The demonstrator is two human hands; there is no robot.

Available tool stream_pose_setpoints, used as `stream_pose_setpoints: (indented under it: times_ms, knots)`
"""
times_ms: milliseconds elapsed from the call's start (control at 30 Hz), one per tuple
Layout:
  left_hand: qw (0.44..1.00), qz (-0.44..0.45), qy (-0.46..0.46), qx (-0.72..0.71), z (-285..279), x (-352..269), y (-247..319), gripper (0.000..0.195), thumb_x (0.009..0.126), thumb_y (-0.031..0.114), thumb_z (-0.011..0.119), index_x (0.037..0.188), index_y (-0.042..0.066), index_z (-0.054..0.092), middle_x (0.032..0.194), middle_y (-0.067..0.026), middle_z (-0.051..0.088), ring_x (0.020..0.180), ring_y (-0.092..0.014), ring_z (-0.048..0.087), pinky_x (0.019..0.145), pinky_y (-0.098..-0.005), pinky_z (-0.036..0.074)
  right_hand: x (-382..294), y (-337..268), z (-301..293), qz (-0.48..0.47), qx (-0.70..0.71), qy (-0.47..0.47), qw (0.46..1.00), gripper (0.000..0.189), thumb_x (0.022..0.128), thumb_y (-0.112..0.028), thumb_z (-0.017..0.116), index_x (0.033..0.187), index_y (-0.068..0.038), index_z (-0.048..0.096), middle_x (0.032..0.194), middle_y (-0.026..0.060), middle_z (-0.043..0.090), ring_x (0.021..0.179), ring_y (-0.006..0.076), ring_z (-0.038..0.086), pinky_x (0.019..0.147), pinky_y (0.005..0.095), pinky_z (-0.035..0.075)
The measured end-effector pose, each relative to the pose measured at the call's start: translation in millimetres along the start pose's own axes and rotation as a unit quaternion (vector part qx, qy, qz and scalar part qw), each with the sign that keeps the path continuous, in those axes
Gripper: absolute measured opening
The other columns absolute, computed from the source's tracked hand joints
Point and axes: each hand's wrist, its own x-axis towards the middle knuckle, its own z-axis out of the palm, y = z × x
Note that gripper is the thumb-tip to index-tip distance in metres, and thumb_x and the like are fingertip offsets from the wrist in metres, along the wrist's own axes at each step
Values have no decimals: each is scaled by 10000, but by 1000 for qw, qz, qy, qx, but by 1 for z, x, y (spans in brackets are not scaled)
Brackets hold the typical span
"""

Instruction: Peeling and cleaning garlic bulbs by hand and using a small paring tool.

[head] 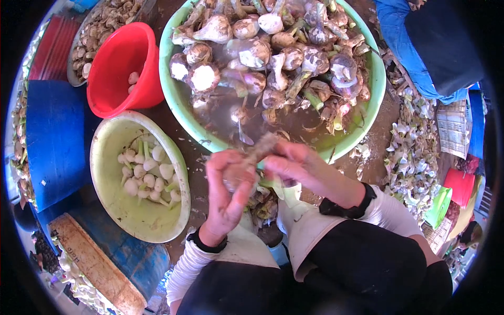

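My left hand (225, 197) grips a soil-stained garlic bulb (237, 175) above my lap, just in front of the green basin's near rim. The bulb's stalk (262, 149) points up and to the right, blurred by motion. My right hand (301, 163) has its fingers at that stalk. A small teal bit shows by the right fingertips, too blurred to name. The wide light-green basin (168, 88) holds unpeeled garlic bulbs (254, 53) heaped in murky water. To the left, a tilted cream basin (130, 230) holds several white, cleaned bulbs (149, 179).
A red bucket (114, 75) with a few bulbs leans beside the green basin. Blue barrels (55, 145) and a stained slab (94, 260) stand at left. Garlic peelings (411, 145) cover the floor at right. Another person's blue-clad leg (409, 47) is at upper right.
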Motion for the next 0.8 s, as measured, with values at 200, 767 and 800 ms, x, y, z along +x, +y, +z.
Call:
stream_pose_setpoints:
  times_ms: [200, 767, 800]
  knots:
    - [954, -159, 31, -254, 3, 8, 5, 405, 894, 281, 509, 1200, 49, 382, 1060, -91, 505, 865, -147, 528, 695, -300, 465, 11, 6, 16, -81, 172, 64, 980, 220, 792, -128, 683, 937, -5, 571, 682, -1, 530, 623, 73, 498, 550, 240, 405]
    - [941, -244, -96, -212, -8, 0, 10, 369, 766, 106, 741, 1055, 39, 522, 936, -17, 585, 871, -83, 540, 775, -237, 434, -3, -10, -53, -78, 82, 163, 980, 115, 769, -60, 639, 833, -52, 544, 677, 21, 583, 540, 130, 632, 495, 241, 489]
    - [934, -268, -85, -220, -10, 0, 8, 343, 770, 151, 757, 1015, 35, 549, 918, 4, 578, 864, -76, 528, 786, -236, 425, -3, -15, -51, -49, 56, 93, 993, 209, 768, -174, 708, 830, -51, 551, 665, 31, 585, 559, 152, 637, 496, 275, 475]
